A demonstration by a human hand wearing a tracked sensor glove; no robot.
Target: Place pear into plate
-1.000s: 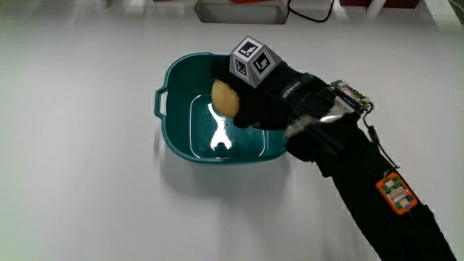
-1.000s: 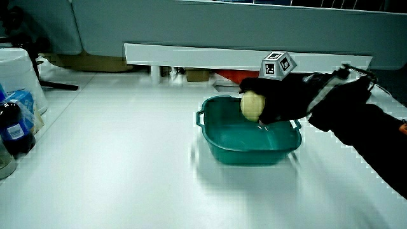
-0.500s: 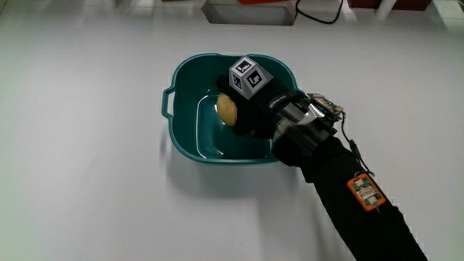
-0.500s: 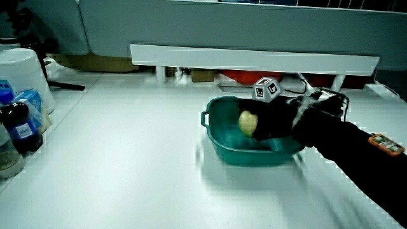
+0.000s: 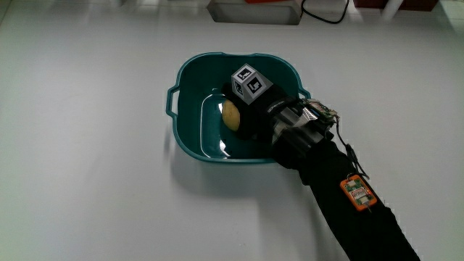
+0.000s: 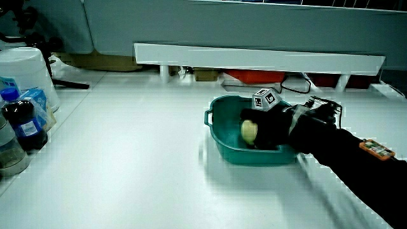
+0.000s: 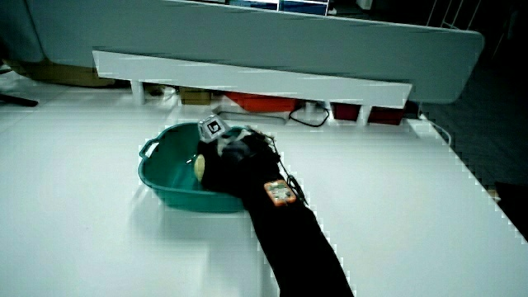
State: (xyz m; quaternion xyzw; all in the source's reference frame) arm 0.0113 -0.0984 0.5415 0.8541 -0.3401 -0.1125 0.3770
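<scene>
The plate (image 5: pixel 190 123) is a deep teal plastic basin of rounded-rectangular outline, with a rolled rim and a small loop handle on one short side. Its inner surface is smooth and glossy, with a bright reflection on the floor. It stands on the table (image 5: pixel 87 159), a matte white, flat surface.

The hand (image 5: pixel 255 116), in a black fabric glove, reaches down inside the plate across the rim nearest the forearm (image 5: pixel 341 206). The fingers are curled around the pear (image 5: pixel 230 114) and grip it. The pear is pale yellow, rounded and smooth-skinned; it sits low within the basin walls, at or just above the floor. Contact with the floor cannot be confirmed.

The patterned cube (image 5: pixel 251 82) on the back of the hand is white with black square markings. In a side view, the pear (image 6: pixel 248 130) shows below the rim line.
</scene>
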